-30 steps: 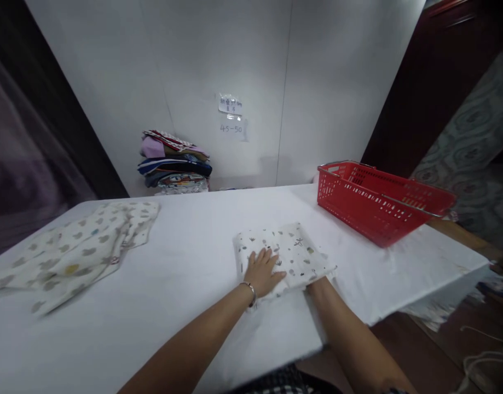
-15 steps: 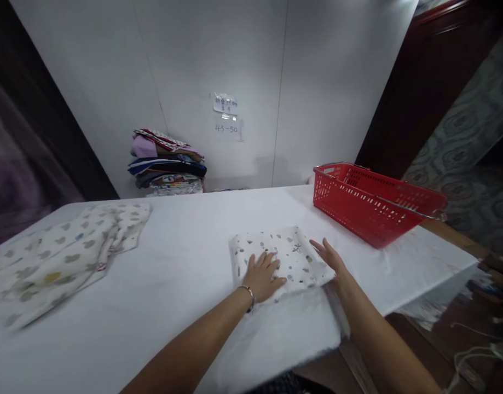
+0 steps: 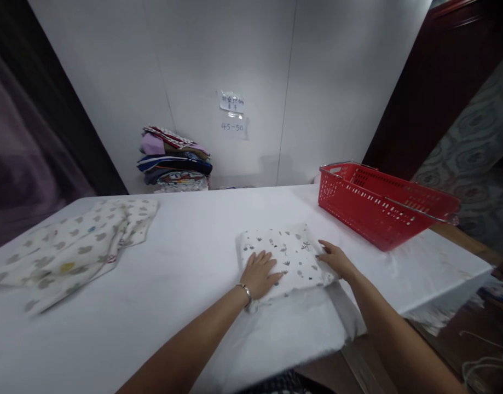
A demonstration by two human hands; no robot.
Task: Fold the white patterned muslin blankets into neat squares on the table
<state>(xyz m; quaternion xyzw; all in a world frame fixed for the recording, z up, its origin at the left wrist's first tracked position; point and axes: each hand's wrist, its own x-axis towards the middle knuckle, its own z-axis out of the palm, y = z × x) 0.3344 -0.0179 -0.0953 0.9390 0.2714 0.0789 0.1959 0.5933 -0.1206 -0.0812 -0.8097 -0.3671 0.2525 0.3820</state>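
A folded white cloth [image 3: 292, 257] with small printed plants and shapes lies on the white-covered table near its front edge. My left hand [image 3: 258, 273] rests flat on the cloth's left part, fingers spread, a metal bracelet at the wrist. At the cloth's right edge is my right hand [image 3: 336, 260], its fingers apart and touching the border; part of that hand's underside is hidden. A second white cloth [image 3: 82, 246], printed with grey rabbit-head shapes and a yellow spot, lies loosely crumpled on the left side of the table.
A red plastic basket [image 3: 358, 210] with metal handles stands at the table's right. Several folded fabrics form a stack [image 3: 175, 161] against the back wall, left of two paper signs [image 3: 233, 115]. White cables [image 3: 487, 364] lie on the floor at lower right.
My right hand has moved in onto the cloth's right edge, and the raised flap there now lies flatter. My left hand stays on the cloth. The whole view has shifted slightly.
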